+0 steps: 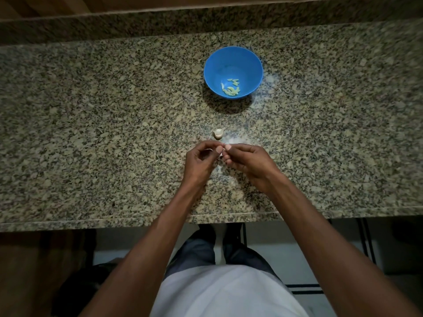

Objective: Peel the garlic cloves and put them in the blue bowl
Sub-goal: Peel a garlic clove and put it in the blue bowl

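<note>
A blue bowl [233, 62] stands on the granite counter beyond my hands, with several pale peeled garlic cloves [231, 88] in its bottom. A small piece of a garlic head [218, 133] with papery skin lies on the counter between the bowl and my hands. My left hand [201, 160] and my right hand [246, 161] meet at the fingertips, pinching one small garlic clove [221, 153] between them. The clove is mostly hidden by my fingers.
The speckled granite counter [103, 122] runs wide to both sides, with its front edge [137, 219] close to my body and a raised granite ledge [160, 21] at the back. Bits of skin lie near my hands.
</note>
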Action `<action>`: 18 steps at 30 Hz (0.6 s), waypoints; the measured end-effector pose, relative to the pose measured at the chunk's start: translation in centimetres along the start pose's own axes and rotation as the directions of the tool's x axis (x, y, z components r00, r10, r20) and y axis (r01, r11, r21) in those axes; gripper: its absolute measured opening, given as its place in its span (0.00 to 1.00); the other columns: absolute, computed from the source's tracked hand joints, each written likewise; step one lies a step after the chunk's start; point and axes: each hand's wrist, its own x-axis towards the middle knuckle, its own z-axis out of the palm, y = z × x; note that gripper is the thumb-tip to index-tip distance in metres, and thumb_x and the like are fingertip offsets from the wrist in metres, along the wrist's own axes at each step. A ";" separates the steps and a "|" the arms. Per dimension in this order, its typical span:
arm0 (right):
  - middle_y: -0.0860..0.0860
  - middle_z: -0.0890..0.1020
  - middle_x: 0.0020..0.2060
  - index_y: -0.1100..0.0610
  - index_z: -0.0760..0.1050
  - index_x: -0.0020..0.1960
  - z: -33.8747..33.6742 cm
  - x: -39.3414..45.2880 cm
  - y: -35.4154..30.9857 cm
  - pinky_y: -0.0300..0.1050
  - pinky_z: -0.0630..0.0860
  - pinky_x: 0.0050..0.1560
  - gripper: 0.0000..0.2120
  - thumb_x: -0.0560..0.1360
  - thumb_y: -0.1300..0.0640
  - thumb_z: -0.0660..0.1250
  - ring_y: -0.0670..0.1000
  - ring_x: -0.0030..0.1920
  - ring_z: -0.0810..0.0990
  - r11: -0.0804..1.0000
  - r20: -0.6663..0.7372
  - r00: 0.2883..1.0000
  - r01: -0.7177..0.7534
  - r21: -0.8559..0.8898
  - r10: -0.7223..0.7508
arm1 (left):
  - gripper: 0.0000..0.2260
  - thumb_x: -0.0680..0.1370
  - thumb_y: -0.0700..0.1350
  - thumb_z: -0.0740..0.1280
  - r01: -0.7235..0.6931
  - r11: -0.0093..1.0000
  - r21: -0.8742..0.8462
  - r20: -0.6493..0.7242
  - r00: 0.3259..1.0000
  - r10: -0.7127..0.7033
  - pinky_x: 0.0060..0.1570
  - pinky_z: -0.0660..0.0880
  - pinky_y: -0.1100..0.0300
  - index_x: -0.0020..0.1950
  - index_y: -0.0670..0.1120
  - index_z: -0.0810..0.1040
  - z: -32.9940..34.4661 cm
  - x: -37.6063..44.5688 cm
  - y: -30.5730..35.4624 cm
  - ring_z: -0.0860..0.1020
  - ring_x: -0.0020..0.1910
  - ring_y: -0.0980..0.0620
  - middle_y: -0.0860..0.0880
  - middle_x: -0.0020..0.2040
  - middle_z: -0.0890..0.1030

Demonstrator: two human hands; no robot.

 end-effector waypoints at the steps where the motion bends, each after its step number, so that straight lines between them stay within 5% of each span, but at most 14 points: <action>1: 0.57 0.87 0.45 0.66 0.84 0.56 -0.2 -0.1 -0.3 0.39 0.83 0.48 0.09 0.77 0.64 0.74 0.49 0.44 0.86 0.999 0.005 1.000 -0.024 0.033 0.024 | 0.07 0.79 0.39 0.73 -0.006 1.000 -0.009 0.012 1.000 0.006 0.52 0.82 0.57 0.56 0.40 0.84 0.2 -0.1 0.0 0.84 0.55 0.49 0.46 0.54 0.86; 8: 0.62 0.87 0.52 0.68 0.83 0.57 -2.2 0.6 -1.6 0.43 0.85 0.49 0.11 0.75 0.72 0.72 0.55 0.51 0.88 0.983 0.047 0.982 -0.185 -0.005 0.185 | 0.06 0.77 0.36 0.74 -0.129 0.981 0.144 0.088 0.989 0.117 0.43 0.78 0.66 0.53 0.39 0.86 0.5 -0.1 0.1 0.85 0.48 0.57 0.50 0.48 0.87; 14: 0.63 0.87 0.51 0.70 0.82 0.55 -2.5 0.8 -1.7 0.43 0.85 0.52 0.10 0.75 0.70 0.74 0.56 0.52 0.88 0.986 0.061 0.984 -0.167 0.000 0.166 | 0.06 0.77 0.37 0.75 -0.201 0.952 0.230 0.110 0.978 0.179 0.55 0.82 0.60 0.54 0.41 0.86 0.3 -0.2 -0.1 0.85 0.51 0.56 0.50 0.49 0.87; 16: 0.61 0.87 0.49 0.68 0.83 0.54 -2.6 0.9 -1.4 0.44 0.86 0.49 0.09 0.75 0.68 0.75 0.56 0.49 0.89 0.988 0.034 0.998 -0.050 -0.149 0.056 | 0.08 0.77 0.37 0.75 -0.192 0.942 0.274 0.062 0.981 0.182 0.53 0.82 0.61 0.55 0.43 0.85 0.2 -0.1 -0.4 0.84 0.50 0.55 0.50 0.49 0.86; 18: 0.55 0.88 0.48 0.61 0.85 0.55 -2.7 1.4 -1.3 0.39 0.84 0.45 0.08 0.77 0.63 0.75 0.51 0.45 0.88 0.791 0.032 0.971 0.213 -0.574 -0.238 | 0.11 0.77 0.37 0.74 -0.177 0.902 0.395 -0.042 0.977 0.210 0.51 0.81 0.64 0.58 0.46 0.83 0.0 0.3 -0.8 0.82 0.49 0.57 0.52 0.50 0.84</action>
